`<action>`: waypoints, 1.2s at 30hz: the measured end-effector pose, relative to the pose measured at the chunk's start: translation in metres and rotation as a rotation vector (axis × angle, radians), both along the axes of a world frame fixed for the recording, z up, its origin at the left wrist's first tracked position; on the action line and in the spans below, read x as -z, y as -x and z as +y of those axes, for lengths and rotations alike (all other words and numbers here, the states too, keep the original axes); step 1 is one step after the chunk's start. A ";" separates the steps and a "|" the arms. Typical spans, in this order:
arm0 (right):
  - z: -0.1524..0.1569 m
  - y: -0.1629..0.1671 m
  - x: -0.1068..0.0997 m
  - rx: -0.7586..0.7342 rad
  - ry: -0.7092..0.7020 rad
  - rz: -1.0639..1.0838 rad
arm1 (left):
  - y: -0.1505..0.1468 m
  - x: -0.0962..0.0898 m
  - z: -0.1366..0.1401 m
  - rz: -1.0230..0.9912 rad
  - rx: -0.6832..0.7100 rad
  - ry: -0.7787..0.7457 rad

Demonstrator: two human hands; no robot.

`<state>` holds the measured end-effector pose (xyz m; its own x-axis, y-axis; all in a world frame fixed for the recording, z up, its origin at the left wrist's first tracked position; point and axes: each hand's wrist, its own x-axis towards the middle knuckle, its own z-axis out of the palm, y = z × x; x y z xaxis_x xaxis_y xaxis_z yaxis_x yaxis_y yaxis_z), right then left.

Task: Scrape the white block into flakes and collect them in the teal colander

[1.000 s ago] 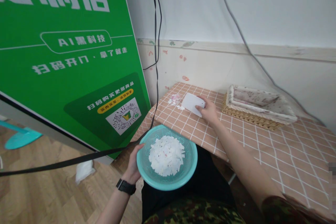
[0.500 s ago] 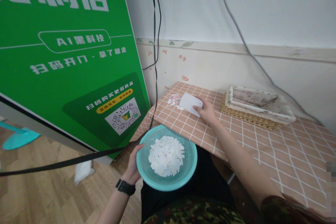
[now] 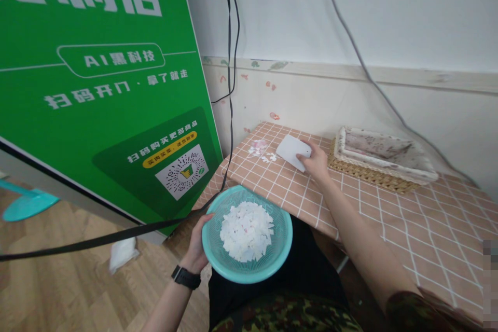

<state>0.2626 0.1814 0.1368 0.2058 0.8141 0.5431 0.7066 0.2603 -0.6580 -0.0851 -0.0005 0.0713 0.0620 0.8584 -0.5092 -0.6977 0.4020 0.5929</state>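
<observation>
Clasping a teal colander [image 3: 280, 248] of heaped white scraps [image 3: 247, 231] by its left rim in our left hand [image 3: 198, 244], we hold it beside the near edge of the checked tablecloth [image 3: 373, 207]; farther off, our right hand [image 3: 316, 163] clamps a white card [image 3: 291, 150] just right of loose pieces [image 3: 259, 148] lying there.

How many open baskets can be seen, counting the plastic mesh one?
2: the teal mesh basket in the left hand, holding white scraps, and the cloth-lined wicker basket on the checked tablecloth, near the right hand.
</observation>
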 end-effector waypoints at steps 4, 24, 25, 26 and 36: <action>-0.003 0.002 -0.001 -0.077 0.008 -0.019 | 0.001 0.002 0.000 -0.007 -0.001 -0.002; -0.004 0.016 0.004 -0.268 0.060 0.114 | 0.002 0.001 0.000 0.030 -0.023 -0.002; -0.004 0.016 0.004 -0.261 0.062 0.110 | 0.002 0.001 0.000 0.031 -0.027 -0.006; -0.003 0.015 0.004 -0.252 0.062 0.104 | 0.002 0.001 0.000 0.034 -0.031 -0.010; -0.012 0.002 -0.020 -0.240 0.061 -0.043 | 0.003 0.000 -0.001 0.005 -0.012 0.003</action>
